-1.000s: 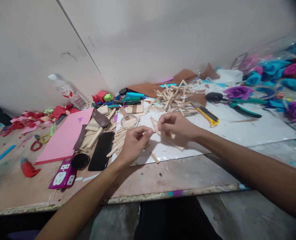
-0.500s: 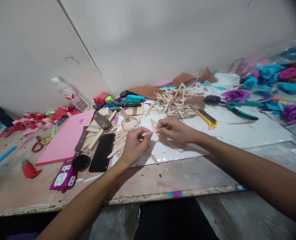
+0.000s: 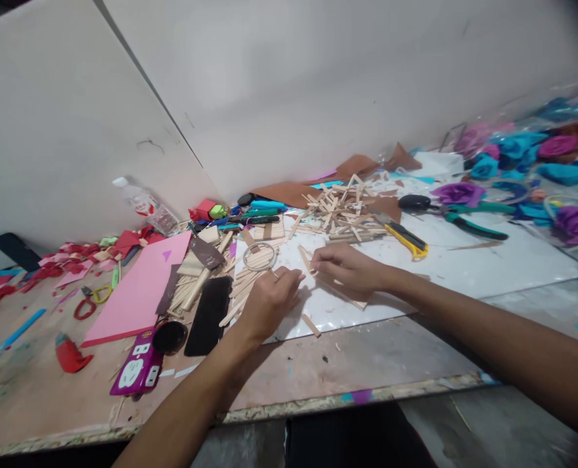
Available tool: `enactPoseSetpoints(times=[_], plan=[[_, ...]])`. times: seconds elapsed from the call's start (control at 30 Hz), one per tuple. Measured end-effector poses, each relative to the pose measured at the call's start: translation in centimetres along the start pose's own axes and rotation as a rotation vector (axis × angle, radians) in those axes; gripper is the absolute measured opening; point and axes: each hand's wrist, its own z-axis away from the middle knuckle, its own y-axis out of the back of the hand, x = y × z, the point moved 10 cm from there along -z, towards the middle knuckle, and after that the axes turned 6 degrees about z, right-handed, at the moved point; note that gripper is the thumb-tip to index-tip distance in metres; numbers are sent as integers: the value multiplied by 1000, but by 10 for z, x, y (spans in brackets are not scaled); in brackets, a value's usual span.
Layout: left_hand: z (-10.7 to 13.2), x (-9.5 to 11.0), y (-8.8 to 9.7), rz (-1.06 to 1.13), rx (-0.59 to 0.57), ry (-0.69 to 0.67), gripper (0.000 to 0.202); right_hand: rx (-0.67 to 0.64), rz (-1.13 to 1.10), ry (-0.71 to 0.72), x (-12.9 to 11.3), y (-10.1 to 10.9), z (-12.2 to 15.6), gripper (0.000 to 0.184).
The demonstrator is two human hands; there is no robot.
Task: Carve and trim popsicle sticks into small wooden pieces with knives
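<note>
Over the white board, my right hand is closed, with its fingertips pinching a thin wooden craft stick that points up and left. Just left of it, my left hand is palm down with curled fingers; whatever those fingers hold is hidden. Under and beside my right hand lie more flat sticks, partly covered by it. A short stick piece rests on the board near its front edge. Behind my left hand, a roll of clear tape sits on a spread of craft sticks.
A pile of sticks rises behind my hands. To the right lie a yellow cutter knife and green-handled pliers. A black phone, a purple case and pink paper are at the left. A bottle leans by the wall.
My left hand has turned palm down, and the small stick at its fingertips is out of sight. My right hand stays in nearly the same place. The view has shifted slightly.
</note>
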Motion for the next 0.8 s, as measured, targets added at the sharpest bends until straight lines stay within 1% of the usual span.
enactPoseSetpoints(times=[0.1,0.2,0.27,0.37,0.43,0.53,0.67,0.73,0.8], plan=[[2,1,-6,-96,-28,-50,21,-2,42,-3,-2,-1,0,24],[3,0,-9,-179,-38,-55,23,16,97,-12,-3,-2,1,24],[3,-3,-7,-226,-30,-31,23,70,157,-32,1,3,0,22],[2,-10,-3,-286,-18,28,21,197,274,-79,10,18,1,17],[1,-14,-3,-320,-34,68,19,236,344,-93,15,24,2,15],[1,-18,-9,-352,-102,117,17,197,428,-84,21,20,2,16],[4,-18,-20,-322,-210,150,16,73,511,-62,20,2,2,22],[5,-19,-20,-280,-232,167,18,25,537,-59,18,-4,2,25],[5,-23,-19,-223,-228,189,17,-12,557,-61,16,-6,2,26]])
